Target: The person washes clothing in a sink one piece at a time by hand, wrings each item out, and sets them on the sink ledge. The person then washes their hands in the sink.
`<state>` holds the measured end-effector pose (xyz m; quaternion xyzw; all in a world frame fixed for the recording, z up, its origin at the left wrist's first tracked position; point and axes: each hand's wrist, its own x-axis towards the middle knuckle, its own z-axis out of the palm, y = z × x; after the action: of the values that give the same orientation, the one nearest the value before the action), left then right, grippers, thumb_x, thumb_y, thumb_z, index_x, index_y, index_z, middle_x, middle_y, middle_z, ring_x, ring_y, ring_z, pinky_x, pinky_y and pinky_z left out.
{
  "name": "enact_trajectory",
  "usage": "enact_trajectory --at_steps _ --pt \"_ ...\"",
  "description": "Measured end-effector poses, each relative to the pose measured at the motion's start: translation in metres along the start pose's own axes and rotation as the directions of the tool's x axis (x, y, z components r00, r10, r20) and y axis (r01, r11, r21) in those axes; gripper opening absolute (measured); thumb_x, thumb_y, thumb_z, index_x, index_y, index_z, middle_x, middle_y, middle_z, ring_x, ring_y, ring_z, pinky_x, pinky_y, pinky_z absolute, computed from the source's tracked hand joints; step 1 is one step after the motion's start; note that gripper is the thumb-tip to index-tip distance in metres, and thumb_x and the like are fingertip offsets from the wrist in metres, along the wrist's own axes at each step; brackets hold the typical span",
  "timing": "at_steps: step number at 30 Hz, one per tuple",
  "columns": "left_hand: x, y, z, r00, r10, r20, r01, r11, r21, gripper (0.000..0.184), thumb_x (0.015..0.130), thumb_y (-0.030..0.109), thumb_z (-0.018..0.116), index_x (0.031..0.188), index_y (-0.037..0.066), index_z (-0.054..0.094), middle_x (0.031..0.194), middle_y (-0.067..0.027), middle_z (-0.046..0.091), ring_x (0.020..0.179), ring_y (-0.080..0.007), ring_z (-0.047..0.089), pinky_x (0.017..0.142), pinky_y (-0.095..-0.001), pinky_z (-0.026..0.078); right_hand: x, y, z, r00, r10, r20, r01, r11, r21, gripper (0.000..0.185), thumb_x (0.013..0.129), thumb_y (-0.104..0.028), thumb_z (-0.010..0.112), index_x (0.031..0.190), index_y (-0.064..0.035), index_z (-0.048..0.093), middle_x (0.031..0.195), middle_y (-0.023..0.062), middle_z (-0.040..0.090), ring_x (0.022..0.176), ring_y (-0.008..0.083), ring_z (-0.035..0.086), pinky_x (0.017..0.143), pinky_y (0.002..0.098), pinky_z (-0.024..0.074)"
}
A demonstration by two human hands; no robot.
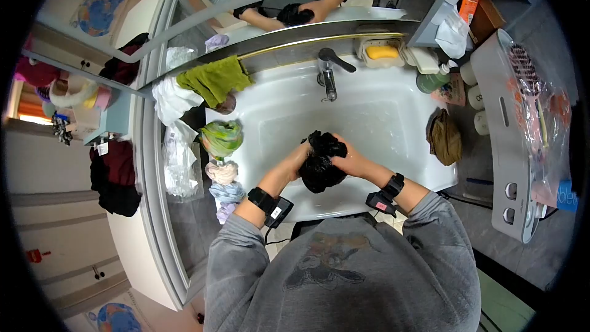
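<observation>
1 bunched black cloth [322,171] over the white sink [393,126] is grasped between left hand [298,159] and right hand [352,160], apparently being squeezed, so the next move likely calls for firm, even grips.

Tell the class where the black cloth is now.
In the head view, the black cloth is near the centre, bunched between the left hand and right hand over the white sink, with the tap beyond.

The tap [329,83] stands at the back edge of the sink [393,117], a soap dish [381,63] to its right. Cloth bundles [222,139] line the left edge; a rag [444,138] lies on the right. Over the front half, left hand [298,158] and right hand [350,158] flank a garment [321,172].
</observation>
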<state>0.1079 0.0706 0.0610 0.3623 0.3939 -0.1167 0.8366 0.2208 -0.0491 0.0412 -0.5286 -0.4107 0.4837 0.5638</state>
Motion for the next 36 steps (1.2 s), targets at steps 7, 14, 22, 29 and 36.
enact_trajectory --at_steps 7,14,22,29,36 --pt "0.002 -0.023 0.001 0.887 0.437 -0.15 -0.457 0.878 -0.144 0.057 0.078 0.027 0.056 0.125 0.006 0.032 0.122 -0.0098 0.038 0.111 -0.0192 0.038 0.092 -0.029 0.031 0.007 0.003 -0.013 0.973 0.22 -0.076 -0.195 0.949 0.248 0.042 0.071 -0.012 0.051 0.111 -0.0026 0.042 0.098 0.0045 0.05 0.09 0.014 0.047 0.082 0.027 0.038" --pt "0.003 -0.019 0.002 0.815 0.573 -0.086 -0.578 0.814 -0.052 0.023 0.078 0.02 0.055 0.093 0.002 0.053 0.1 -0.0094 0.054 0.093 -0.0166 0.048 0.082 -0.0289 0.038 0.01 0.006 -0.011 0.894 0.448 0.005 -0.408 0.81 0.421 0.038 0.078 -0.024 0.05 0.112 -0.007 0.042 0.104 0.0057 0.047 0.098 0.0171 0.045 0.081 0.0279 0.04" --pt "-0.007 0.0 0.019 0.115 0.992 -0.043 -0.744 0.115 0.658 0.01 0.073 0.008 0.055 0.076 0.0 0.051 0.086 -0.015 0.053 0.083 -0.0286 0.05 0.075 -0.0336 0.039 0.001 -0.007 0.005 0.83 0.418 0.368 -0.508 0.298 0.808 0.058 0.077 -0.058 0.041 0.12 -0.0194 0.039 0.112 0.0033 0.046 0.102 0.0192 0.044 0.083 0.0484 0.0366" --pt "0.025 -0.026 0.01 0.371 0.784 -0.498 -0.808 0.537 0.242 0.023 0.082 0.026 0.047 0.076 0.004 0.051 0.077 -0.0035 0.054 0.072 -0.0159 0.054 0.068 -0.0246 0.043 0.027 -0.006 0.042 0.79 0.379 -0.483 0.15 0.643 0.751 0.038 0.074 -0.015 0.055 0.111 -0.0099 0.044 0.105 0.0054 0.049 0.097 0.0181 0.048 0.08 0.0291 0.0419" --pt "0.04 -0.044 -0.014 0.868 0.296 -0.398 -0.474 0.731 -0.491 0.03 0.082 0.033 0.039 0.09 0.007 0.052 0.081 -0.0065 0.057 0.075 -0.0191 0.058 0.066 -0.0326 0.049 0.021 0.021 0.034 0.84 -0.123 -0.529 0.087 0.992 -0.093 0.036 0.067 -0.012 0.058 0.101 -0.0041 0.047 0.095 0.0064 0.052 0.086 0.0183 0.051 0.077 0.0296 0.0415"
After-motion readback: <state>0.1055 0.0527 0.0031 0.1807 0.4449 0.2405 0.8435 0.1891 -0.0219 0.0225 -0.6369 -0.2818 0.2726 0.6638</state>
